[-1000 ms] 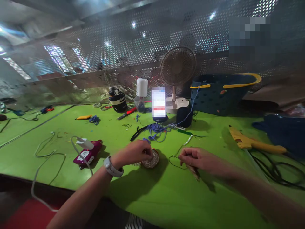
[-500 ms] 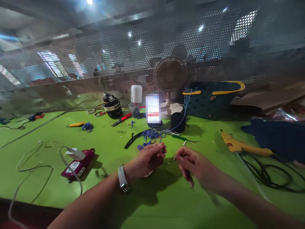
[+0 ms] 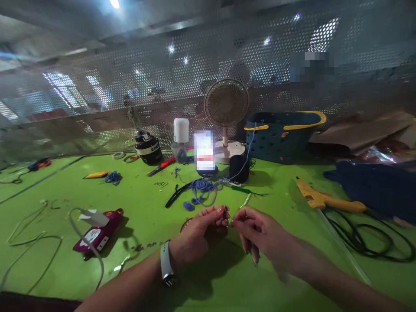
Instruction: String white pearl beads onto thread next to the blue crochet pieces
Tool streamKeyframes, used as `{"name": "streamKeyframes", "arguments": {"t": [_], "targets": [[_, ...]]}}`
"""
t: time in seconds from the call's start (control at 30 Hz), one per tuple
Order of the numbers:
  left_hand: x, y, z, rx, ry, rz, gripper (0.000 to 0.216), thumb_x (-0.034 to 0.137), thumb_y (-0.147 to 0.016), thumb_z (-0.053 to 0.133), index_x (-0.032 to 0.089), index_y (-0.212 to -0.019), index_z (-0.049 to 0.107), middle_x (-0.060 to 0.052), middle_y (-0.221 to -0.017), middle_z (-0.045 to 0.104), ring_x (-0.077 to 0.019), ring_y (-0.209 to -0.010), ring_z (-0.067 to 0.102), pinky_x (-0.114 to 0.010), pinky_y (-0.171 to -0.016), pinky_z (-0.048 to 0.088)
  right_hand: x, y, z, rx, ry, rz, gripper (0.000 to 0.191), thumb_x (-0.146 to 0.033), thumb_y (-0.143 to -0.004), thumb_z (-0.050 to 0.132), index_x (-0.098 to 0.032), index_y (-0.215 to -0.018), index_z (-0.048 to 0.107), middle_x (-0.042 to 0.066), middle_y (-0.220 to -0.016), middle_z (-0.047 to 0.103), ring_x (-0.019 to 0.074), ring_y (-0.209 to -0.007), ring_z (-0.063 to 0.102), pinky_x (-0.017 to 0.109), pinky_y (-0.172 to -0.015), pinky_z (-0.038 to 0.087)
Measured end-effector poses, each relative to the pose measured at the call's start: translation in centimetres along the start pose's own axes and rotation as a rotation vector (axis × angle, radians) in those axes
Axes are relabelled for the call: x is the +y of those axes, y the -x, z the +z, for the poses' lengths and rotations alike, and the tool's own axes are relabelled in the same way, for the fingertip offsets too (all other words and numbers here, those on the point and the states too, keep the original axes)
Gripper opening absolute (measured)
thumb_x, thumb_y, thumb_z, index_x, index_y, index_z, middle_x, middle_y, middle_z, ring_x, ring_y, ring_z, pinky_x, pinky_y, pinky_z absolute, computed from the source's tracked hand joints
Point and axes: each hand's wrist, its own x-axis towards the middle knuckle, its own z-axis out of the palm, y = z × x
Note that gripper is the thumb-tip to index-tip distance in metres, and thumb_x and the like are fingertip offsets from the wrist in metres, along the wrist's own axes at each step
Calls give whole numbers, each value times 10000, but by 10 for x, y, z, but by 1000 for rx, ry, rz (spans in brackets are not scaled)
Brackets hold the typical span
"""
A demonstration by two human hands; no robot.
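My left hand (image 3: 208, 225), a pale watch on its wrist, is closed in a pinch. What lies between its fingertips is too small to make out. Close on the right, my right hand (image 3: 256, 229) pinches a thin needle-like piece (image 3: 230, 216) that points at the left fingertips. Partly hidden behind the left hand is a red-rimmed round item (image 3: 186, 224). Just beyond both hands lie a crocheted blue yarn piece (image 3: 202, 185), a small blue yarn bit (image 3: 188, 206) and a string of white beads (image 3: 246, 200).
A phone (image 3: 204, 151) stands before a fan (image 3: 226, 104). Dark yarn (image 3: 238, 169) and a basket (image 3: 279, 141) sit to its right. A yellow glue gun (image 3: 325, 199) with black cable lies right; a purple power strip (image 3: 100, 232) with cords lies left. A cutter (image 3: 160, 166) lies farther back.
My hands have come closer together, and the needle-like piece now reaches the left fingertips. The view has shifted slightly, uncovering the red-rimmed item beside my left hand.
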Motion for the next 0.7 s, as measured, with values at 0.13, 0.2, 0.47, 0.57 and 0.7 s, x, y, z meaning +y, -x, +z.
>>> {"name": "streamKeyframes", "arguments": {"t": [0.13,0.2,0.47,0.57,0.7], "targets": [[-3,0,-3,14,-1,-4,175,251,-705,797,132,-745,675,20,-647,591,-53,-569,519,-176,-579,402,3,-2,0,9,-11,-4,284,-471,-864,581,-194,-895,527,-69,-572,544,61,-398,488,171,-385,451],[-4,0,-3,12,-2,-6,178,268,-717,789,136,-744,673,19,-645,589,-56,-566,520,-178,-568,395,2,-1,1,4,-4,-5,273,-459,-869,578,-194,-894,522,-68,-566,542,59,-387,476,166,-372,442],[-5,2,1,50,30,3,215,246,-654,830,126,-701,657,23,-603,585,-63,-560,522,-189,-573,396,3,-1,2,9,19,6,238,-421,-862,597,-194,-885,526,-67,-556,540,54,-379,465,159,-370,435],[-4,2,0,43,13,3,239,261,-646,836,122,-698,649,27,-604,584,-57,-566,524,-179,-575,395,3,-1,2,21,35,20,224,-411,-865,594,-198,-880,530,-72,-551,537,52,-371,464,153,-361,422],[-5,1,-3,45,2,2,241,256,-637,843,123,-696,651,25,-613,586,-59,-585,530,-176,-597,405,0,1,3,32,51,33,224,-411,-866,593,-193,-877,539,-70,-541,534,52,-372,448,150,-354,412]]}}
